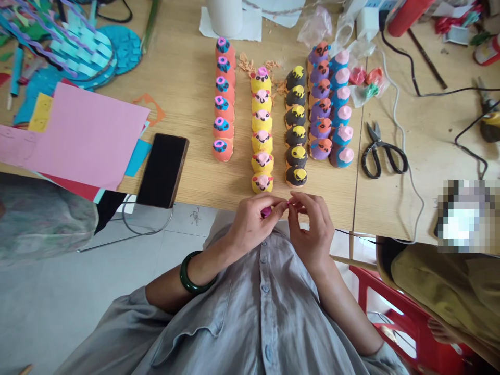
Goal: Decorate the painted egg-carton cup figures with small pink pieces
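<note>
My left hand (255, 221) is closed around a small lump of magenta clay (266, 212), just off the table's front edge. Fingertips of my right hand (312, 224) pinch a tiny bit of the same clay where both hands meet. Just beyond them stands a row of yellow figures with pink tops (261, 140). To its left is a coral row with blue and pink tops (223, 107). On the right run a black row with yellow tops (296, 127), a purple row with orange tops (321, 104) and a blue row with pink tops (342, 109).
A black phone (163, 169) and pink paper (94, 135) lie left. Black-handled scissors (380, 148) rest right, beside a white cable (404, 140). A white cylinder (224, 15) stands at the back. People sit on both sides; a red stool (414, 323) is at lower right.
</note>
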{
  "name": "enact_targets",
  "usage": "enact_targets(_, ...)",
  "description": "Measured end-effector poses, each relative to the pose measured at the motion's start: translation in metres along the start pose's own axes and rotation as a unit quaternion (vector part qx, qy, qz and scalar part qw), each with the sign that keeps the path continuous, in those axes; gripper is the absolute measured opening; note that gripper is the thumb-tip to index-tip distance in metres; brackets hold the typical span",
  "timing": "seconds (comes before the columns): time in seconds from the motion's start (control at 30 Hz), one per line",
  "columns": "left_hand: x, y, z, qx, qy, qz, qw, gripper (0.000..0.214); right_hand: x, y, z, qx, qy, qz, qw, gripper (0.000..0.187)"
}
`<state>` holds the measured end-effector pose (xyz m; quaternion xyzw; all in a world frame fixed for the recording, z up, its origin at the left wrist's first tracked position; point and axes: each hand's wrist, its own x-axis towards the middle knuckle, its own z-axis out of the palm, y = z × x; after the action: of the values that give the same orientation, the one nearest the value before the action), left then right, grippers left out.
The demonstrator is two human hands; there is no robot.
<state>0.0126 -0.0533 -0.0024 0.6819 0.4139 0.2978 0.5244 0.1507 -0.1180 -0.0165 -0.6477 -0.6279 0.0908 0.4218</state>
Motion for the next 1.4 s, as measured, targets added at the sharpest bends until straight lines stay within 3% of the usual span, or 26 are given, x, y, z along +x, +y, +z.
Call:
enact_targets(0.2,0.001,0.000,-0.001,0.001,-0.011,-0.002,1.000,0.023,0.003,-0.001,-0.005,-0.077,-0.038,-0.069,0.994,0.045)
enact_targets(0.33,0.003,-0.001,-0.003,-0.026,-0.016,-0.024,0.999,0.033,0.004,-0.001,-0.008,-0.033,-0.055,-0.061,0.996,0.047)
enact_targets(0.47,0.003,0.001,-0.005,-0.073,-0.021,-0.068,0.995,0.039,0.003,-0.002,-0.011,0.089,-0.028,0.029,0.995,0.039)
enact_targets(0.6,0.001,0.004,-0.004,-0.131,-0.029,-0.110,0.985,0.037,0.003,-0.004,-0.013,0.177,-0.029,0.137,0.974,0.020)
enact_targets(0.83,-0.001,0.002,-0.003,-0.225,-0.050,-0.181,0.956,0.050,0.005,-0.010,-0.010,0.215,0.018,0.187,0.958,0.009)
enact_targets(0.93,-0.002,0.004,-0.004,-0.160,-0.018,-0.144,0.976,0.039,0.007,-0.008,-0.008,0.295,0.015,0.280,0.914,0.006)
enact_targets(1.03,-0.003,0.003,-0.002,-0.073,0.035,-0.042,0.996,0.028,0.007,-0.004,-0.006,0.378,-0.004,0.353,0.856,0.014)
enact_targets(1.1,-0.002,0.001,0.000,-0.033,0.057,0.030,0.997,0.024,0.007,-0.002,-0.005,0.410,-0.012,0.370,0.833,0.016)
enact_targets(1.27,0.000,-0.005,0.002,0.043,0.085,0.140,0.986,0.012,0.007,-0.004,-0.005,0.424,-0.013,0.375,0.824,0.016)
enact_targets(1.4,-0.001,-0.003,0.000,0.071,0.088,0.142,0.983,0.014,0.009,-0.006,-0.006,0.434,-0.017,0.389,0.813,0.019)
